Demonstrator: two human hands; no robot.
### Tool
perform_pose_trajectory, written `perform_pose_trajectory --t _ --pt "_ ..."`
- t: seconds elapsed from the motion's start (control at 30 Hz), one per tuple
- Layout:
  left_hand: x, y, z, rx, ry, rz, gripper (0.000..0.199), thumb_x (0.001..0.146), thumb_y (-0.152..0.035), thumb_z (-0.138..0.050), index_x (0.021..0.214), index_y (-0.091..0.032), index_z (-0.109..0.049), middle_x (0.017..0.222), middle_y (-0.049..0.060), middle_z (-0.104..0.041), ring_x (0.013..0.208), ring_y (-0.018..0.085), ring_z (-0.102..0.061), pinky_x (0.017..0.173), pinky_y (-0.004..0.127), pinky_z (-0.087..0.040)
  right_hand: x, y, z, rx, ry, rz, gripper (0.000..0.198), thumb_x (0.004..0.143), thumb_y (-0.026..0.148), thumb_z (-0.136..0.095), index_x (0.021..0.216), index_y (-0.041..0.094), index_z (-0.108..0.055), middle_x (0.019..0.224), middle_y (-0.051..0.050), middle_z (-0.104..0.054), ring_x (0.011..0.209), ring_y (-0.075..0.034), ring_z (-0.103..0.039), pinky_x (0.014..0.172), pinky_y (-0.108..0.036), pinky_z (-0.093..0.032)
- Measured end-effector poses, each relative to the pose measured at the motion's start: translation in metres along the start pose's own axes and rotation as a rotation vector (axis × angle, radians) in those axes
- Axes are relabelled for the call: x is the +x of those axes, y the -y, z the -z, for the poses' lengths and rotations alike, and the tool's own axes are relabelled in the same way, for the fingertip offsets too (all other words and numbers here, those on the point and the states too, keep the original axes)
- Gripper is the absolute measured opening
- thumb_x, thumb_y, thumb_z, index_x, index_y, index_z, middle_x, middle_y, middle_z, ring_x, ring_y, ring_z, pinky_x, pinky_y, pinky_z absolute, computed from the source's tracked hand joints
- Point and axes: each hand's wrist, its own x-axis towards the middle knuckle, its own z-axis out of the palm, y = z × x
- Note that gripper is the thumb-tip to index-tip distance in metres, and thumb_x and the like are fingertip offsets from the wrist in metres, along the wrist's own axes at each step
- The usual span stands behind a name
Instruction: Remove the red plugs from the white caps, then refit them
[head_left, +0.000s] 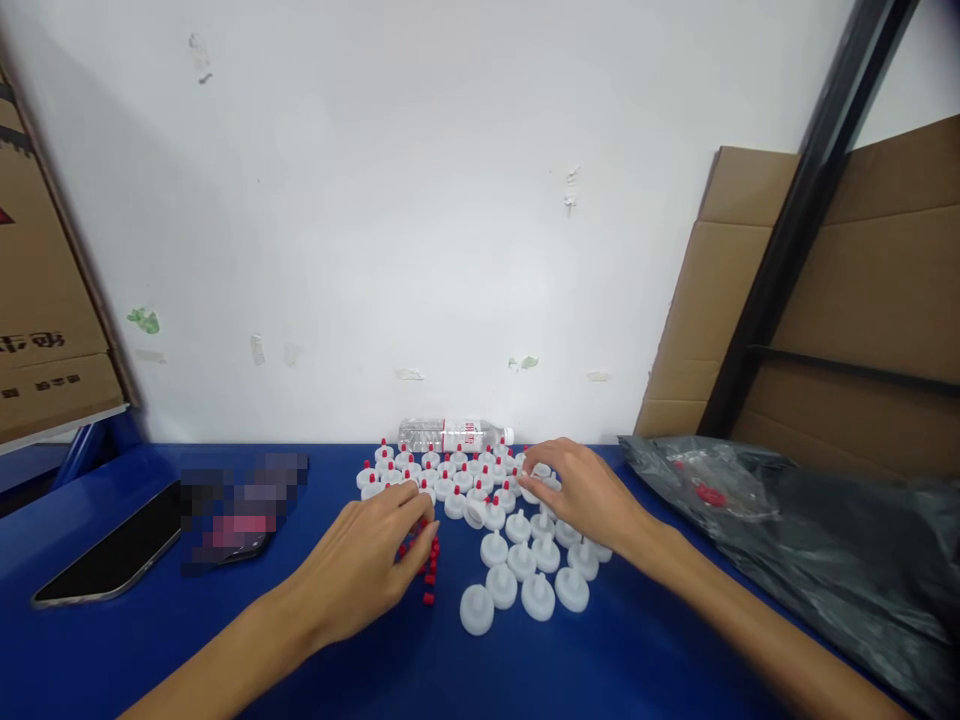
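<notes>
My left hand point(379, 555) is curled over a small pile of loose red tip caps point(429, 578), its thumb and index finger drawn together at the pile's edge. Whatever lies between those fingertips is hidden. My right hand point(574, 490) bends its fingers around a white nozzle lid point(541, 470) on the right of the group. Many white nozzle lids with red tips point(454, 505) stand close together behind and between the hands. In front of my right hand are several plain white lids without red tips point(521, 562), spread toward the near edge.
A clear plastic bottle point(457, 435) lies on its side against the wall. To the left on the blue table point(315, 680) are a black phone point(112, 545) and a blurred dark packet point(251, 515). A grey plastic bag point(810, 540) covers the right side, beside cardboard point(712, 290).
</notes>
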Motion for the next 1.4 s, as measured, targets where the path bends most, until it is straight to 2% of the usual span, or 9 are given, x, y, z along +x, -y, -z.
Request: perform_pose_trajectory --t 0.1,0.33,0.47,0.67,0.97,1.2,1.4 --pt "0.0 0.006 -0.005 0.049 0.027 -0.015 0.019 0.101 -0.023 -0.041 0.099 -0.023 -0.06 0.103 0.004 -0.061 0.086 0.02 -0.061 0.072 0.033 -0.041 -0.001 -0.002 -0.006 -0.047 0.057 0.049 0.015 0.095 0.031 -0.062 0.092 0.022 -0.074 0.096 -0.008 -0.073 0.096 -0.027 -0.065 0.081 -0.038 -0.048" --pt "-0.001 0.012 -0.008 0.077 0.089 -0.04 0.026 0.103 -0.019 -0.039 0.107 -0.026 -0.064 0.11 0.003 -0.062 0.081 0.019 -0.064 0.069 0.032 -0.044 -0.002 -0.002 -0.011 -0.048 0.126 0.04 0.014 0.093 0.03 -0.065 0.09 0.022 -0.077 0.084 -0.004 -0.076 0.082 -0.025 -0.068 0.079 -0.037 -0.046" --pt "0.0 0.011 -0.006 0.06 0.099 -0.036 0.025 0.102 -0.019 -0.043 0.114 -0.026 -0.064 0.111 0.004 -0.065 0.094 0.022 -0.067 0.077 0.034 -0.047 -0.001 -0.003 -0.013 -0.033 0.125 0.016 0.015 0.093 0.03 -0.065 0.089 0.022 -0.077 0.08 -0.005 -0.077 0.077 -0.024 -0.07 0.071 -0.032 -0.047" --pt "0.001 0.015 -0.008 0.058 0.109 -0.064 0.021 0.101 -0.017 -0.047 0.104 -0.024 -0.067 0.104 0.004 -0.068 0.098 0.023 -0.064 0.08 0.033 -0.048 0.0 -0.008 -0.016 -0.049 0.114 -0.002 0.018 0.094 0.033 -0.063 0.088 0.022 -0.077 0.082 -0.006 -0.078 0.076 -0.025 -0.071 0.07 -0.032 -0.046" --pt "-0.001 0.015 -0.009 0.074 0.114 -0.063 0.021 0.102 -0.019 -0.046 0.106 -0.024 -0.066 0.106 0.004 -0.066 0.1 0.023 -0.063 0.078 0.033 -0.047 -0.001 -0.004 -0.012 -0.038 0.11 0.003 0.02 0.097 0.034 -0.06 0.087 0.023 -0.075 0.078 -0.003 -0.076 0.076 -0.024 -0.07 0.071 -0.033 -0.045" --pt "0.0 0.013 -0.006 0.09 0.14 -0.04 0.021 0.103 -0.02 -0.047 0.109 -0.025 -0.066 0.109 0.004 -0.066 0.103 0.025 -0.063 0.079 0.036 -0.048 0.003 -0.012 -0.004 -0.153 0.03 0.024 0.035 0.103 0.038 -0.046 0.09 0.022 -0.075 0.082 -0.007 -0.076 0.08 -0.027 -0.069 0.083 -0.04 -0.044" --pt "0.0 0.01 -0.003 0.096 0.096 -0.017 0.022 0.104 -0.022 -0.044 0.106 -0.023 -0.066 0.108 0.005 -0.065 0.101 0.024 -0.063 0.079 0.036 -0.048 0.0 -0.014 -0.001 -0.163 0.148 0.097 0.042 0.105 0.044 -0.041 0.099 0.022 -0.077 0.086 -0.01 -0.077 0.086 -0.027 -0.07 0.084 -0.038 -0.045"
